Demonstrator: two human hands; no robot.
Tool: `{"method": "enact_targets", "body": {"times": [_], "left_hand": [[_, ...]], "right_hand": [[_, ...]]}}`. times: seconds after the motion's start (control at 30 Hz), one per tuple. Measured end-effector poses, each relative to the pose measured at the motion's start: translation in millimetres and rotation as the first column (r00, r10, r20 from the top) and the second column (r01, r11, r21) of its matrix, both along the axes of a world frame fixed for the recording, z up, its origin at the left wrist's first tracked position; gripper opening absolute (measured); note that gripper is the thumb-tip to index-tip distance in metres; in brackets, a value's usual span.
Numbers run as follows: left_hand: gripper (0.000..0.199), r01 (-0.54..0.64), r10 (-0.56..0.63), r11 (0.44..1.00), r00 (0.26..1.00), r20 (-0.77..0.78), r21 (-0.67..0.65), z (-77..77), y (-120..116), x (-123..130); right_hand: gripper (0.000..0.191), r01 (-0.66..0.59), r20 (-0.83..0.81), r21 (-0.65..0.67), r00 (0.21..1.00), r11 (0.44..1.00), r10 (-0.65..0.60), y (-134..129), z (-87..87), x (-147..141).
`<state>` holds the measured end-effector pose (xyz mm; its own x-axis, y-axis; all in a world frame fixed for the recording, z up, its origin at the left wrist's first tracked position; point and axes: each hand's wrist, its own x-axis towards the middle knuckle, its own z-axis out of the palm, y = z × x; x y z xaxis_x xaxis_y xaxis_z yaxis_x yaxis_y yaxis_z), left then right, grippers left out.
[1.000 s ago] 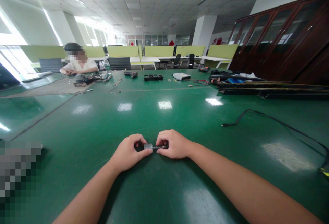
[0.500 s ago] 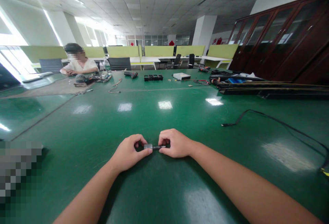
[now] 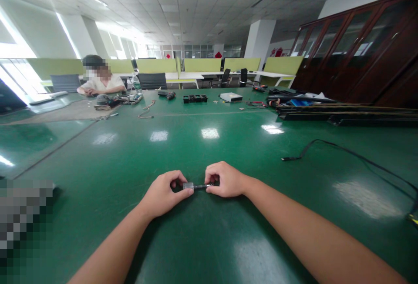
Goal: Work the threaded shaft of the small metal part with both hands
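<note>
Both hands low and centre on the green table [image 3: 209, 240], knuckles resting on the surface. Left hand [image 3: 163, 195] pinches a small grey metal cylinder [image 3: 188, 185] between thumb and curled fingers. Right hand [image 3: 225, 179] pinches the dark thin rod [image 3: 202, 186] that sticks out of the cylinder's right end; fingers curled tight on it. Cylinder and rod are in line, horizontal, joined, sitting just above the tabletop between the two hands. Can't tell whether the rod is threaded or what the part is, too small. Right of the hands, well apart: a black cable [image 3: 329, 145] snaking across the table toward the right edge. Far end of the table: a seated person [image 3: 99, 81] with hands on the table, a water bottle [image 3: 136, 83] near them, a power drill [image 3: 167, 95], a black multi-slot holder [image 3: 195, 98], a white box [image 3: 230, 97], long black rails [image 3: 342, 112] along the right side.
</note>
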<state>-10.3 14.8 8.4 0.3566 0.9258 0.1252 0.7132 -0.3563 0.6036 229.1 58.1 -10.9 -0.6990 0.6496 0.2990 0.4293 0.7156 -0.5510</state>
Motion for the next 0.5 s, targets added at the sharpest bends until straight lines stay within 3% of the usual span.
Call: {"method": "enact_targets", "body": {"times": [0.3, 0.5], "left_hand": [[0.025, -0.005, 0.005, 1.000, 1.000, 0.005, -0.007, 0.5, 0.1, 0.1], [0.024, -0.006, 0.006, 1.000, 1.000, 0.003, -0.009, 0.5, 0.3, -0.5]], "right_hand": [[0.005, 0.042, -0.008, -0.163, 0.999, 0.986, -0.044, 8.4, 1.2, 12.4], [0.006, 0.022, 0.006, -0.162, 1.000, 0.987, -0.021, 6.3, 2.1, 9.7]]}}
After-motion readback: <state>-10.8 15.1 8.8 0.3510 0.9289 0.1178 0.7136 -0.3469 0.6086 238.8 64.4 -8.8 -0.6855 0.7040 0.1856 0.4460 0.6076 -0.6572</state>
